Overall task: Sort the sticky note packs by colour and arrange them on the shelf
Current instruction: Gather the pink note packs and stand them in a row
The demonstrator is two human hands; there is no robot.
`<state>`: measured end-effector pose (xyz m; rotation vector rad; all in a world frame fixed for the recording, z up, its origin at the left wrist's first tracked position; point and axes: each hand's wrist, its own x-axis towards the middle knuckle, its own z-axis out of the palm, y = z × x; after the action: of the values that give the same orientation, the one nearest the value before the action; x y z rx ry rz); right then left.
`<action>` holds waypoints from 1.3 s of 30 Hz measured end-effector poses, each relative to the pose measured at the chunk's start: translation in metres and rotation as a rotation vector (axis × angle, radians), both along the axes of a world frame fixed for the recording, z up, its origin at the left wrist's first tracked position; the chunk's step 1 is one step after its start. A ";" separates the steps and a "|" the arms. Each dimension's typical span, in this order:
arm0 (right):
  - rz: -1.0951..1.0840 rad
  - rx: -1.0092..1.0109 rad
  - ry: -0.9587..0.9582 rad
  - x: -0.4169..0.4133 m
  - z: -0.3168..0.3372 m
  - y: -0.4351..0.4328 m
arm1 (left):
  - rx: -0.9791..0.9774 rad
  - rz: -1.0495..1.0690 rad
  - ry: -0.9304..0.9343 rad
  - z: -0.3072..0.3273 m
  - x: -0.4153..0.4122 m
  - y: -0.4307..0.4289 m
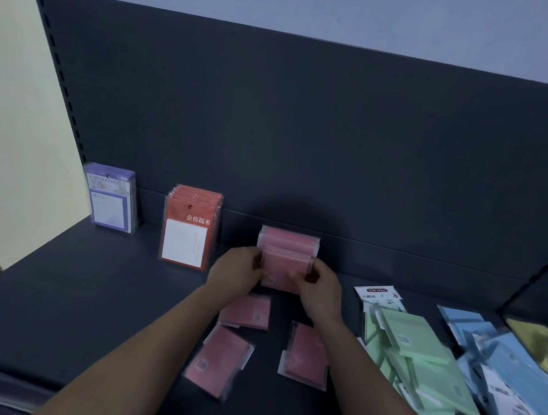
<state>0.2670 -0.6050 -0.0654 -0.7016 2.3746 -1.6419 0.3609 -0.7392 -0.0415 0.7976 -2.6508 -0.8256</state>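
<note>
A dark grey shelf [100, 293] with a matching back panel [303, 129] fills the view, with a cream wall [21, 127] at its left. Far left, purple packs [112, 200] stand upright against the panel. Beside them, orange packs [189, 231] stand in a tight row. In the middle a pink row [291, 242] stands on edge near the panel, and the person holds a pink pack [283, 273] at its front. The left hand [238, 269] pinches the pack's left edge and the right hand [321, 284] its right edge, fingers curled round on both sides. Nearer the person, three loose pink packs [245, 311] lie flat, apart from one another. To the right, green packs [417, 360] sprawl in an overlapping heap, then blue packs [501, 352], then a yellow patch [537, 339] at the frame's edge (too cropped to identify).

The packs look light and thin. Each seems to be a fairly stiff pad in a clear sleeve that is likely slippery, with slack film beyond the pad. The safe hold is probably on the pad's two side edges, as here, not on the loose film, which could let it swing or slip. A row on edge may fan out or topple, so each added pack likely wants pressing square against the one behind.
</note>
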 end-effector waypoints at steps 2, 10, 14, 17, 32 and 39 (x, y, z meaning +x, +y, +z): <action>-0.036 0.081 0.093 -0.004 0.001 0.000 | -0.022 0.031 0.035 -0.001 -0.004 0.000; -0.154 0.127 0.142 -0.009 0.004 -0.005 | -0.080 0.068 0.055 -0.008 -0.012 -0.003; -0.151 0.193 0.206 -0.011 0.002 -0.007 | -0.118 0.054 0.013 -0.008 -0.015 -0.003; -0.140 0.202 0.203 -0.011 0.003 -0.007 | -0.132 0.051 -0.013 -0.008 -0.016 -0.003; 0.559 1.046 0.298 0.024 0.053 0.047 | -0.102 -0.173 -0.567 0.018 0.031 -0.011; 0.513 0.942 0.214 0.024 0.053 0.042 | 0.099 -0.141 -0.331 0.011 0.038 -0.001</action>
<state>0.2908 -0.5630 -0.0122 -1.1365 2.4138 -0.1897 0.3987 -0.7399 -0.0309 0.8430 -3.0059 -0.9379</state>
